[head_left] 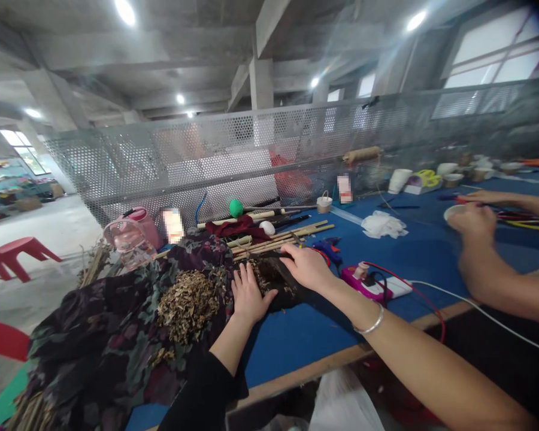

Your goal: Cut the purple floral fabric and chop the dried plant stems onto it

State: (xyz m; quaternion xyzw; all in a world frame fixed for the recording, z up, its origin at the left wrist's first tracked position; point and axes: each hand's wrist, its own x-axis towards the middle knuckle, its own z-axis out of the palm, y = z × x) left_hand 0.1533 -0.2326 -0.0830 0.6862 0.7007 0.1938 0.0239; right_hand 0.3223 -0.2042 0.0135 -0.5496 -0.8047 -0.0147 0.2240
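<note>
My left hand [249, 294] lies flat, fingers stretched out, on a dark patch of cloth strewn with dry plant bits [273, 281]. My right hand [308, 265], with a silver bangle at the wrist, presses down on the same dark patch from its right side, fingers extended. Just left of my hands a heap of dried brown plant material [186, 302] rests on a dark floral cloth [112, 335]. Behind my hands lie several bamboo sticks [287, 234].
The blue table [422, 251] has a wooden front edge. A pink power strip [372, 284] with red and white cables lies right of my hands. Another person's arms [485, 251] work at the right. Pink jug [132, 236], green ball [236, 208], white cloth [383, 224], perforated metal screen behind.
</note>
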